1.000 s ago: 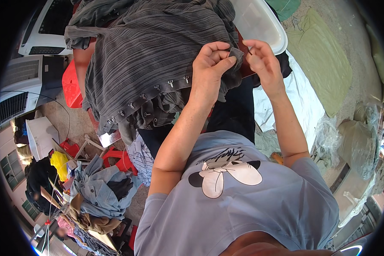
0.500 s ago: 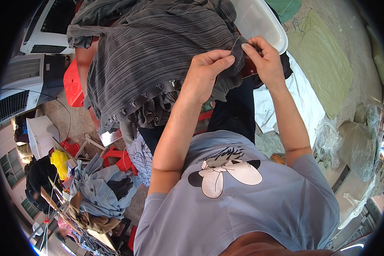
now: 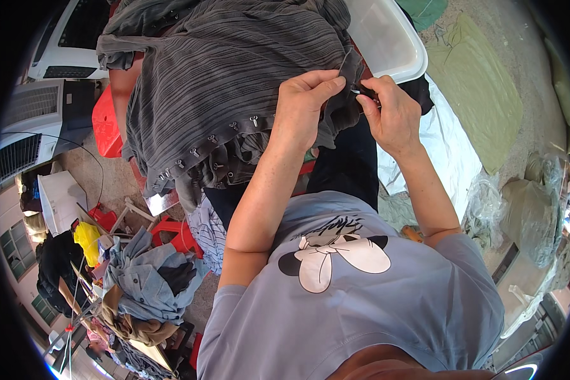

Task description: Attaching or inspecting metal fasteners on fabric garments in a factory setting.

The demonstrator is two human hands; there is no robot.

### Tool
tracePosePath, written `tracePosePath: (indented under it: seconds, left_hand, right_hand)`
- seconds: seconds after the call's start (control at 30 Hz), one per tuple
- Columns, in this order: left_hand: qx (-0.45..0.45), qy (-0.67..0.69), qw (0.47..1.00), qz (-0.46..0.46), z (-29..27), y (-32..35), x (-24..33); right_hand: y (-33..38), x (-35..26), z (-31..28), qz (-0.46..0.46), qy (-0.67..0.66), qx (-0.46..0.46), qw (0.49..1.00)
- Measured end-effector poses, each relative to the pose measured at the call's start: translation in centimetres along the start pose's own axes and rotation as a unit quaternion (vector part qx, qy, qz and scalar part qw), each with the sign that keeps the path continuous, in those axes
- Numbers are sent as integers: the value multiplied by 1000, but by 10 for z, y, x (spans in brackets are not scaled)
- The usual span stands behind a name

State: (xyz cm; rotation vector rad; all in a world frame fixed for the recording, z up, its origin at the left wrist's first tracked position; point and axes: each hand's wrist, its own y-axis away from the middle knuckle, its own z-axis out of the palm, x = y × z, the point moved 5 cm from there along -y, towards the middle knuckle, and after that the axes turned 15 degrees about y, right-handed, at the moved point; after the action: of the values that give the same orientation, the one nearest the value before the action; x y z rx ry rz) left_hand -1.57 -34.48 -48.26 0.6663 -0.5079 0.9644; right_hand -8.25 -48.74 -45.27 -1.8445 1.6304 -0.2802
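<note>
A dark grey striped garment with a row of small metal studs along its hem lies heaped in front of me. My left hand pinches the garment's edge at its right side. My right hand sits just beside it, fingers closed on the same dark fabric edge and on a small dark tool that is mostly hidden. The two hands nearly touch.
A white plastic tub stands behind the hands. A red stool sits at left, white machines further left. A pile of blue-grey clothes lies lower left. Green sacks and white sheeting lie at right.
Both hands have shifted slightly lower and left along the garment's edge, staying pinched on the fabric. The garment has bunched a little under them.
</note>
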Motion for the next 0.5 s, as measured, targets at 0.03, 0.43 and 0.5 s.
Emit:
tracePosePath:
  seconds: [0.03,0.43,0.5]
  left_hand:
    - [6,-6,1000,0,-1,0,0]
    - [17,-15,1000,-2,-4,-2,-2]
    - [13,-23,1000,-3,-4,-2,-1]
  right_hand:
    - [-1,-1,0,-5,0,-1,1000]
    - [-1,-3,1,-24,30,15,999]
    - [0,0,3,-14,21,8,1000]
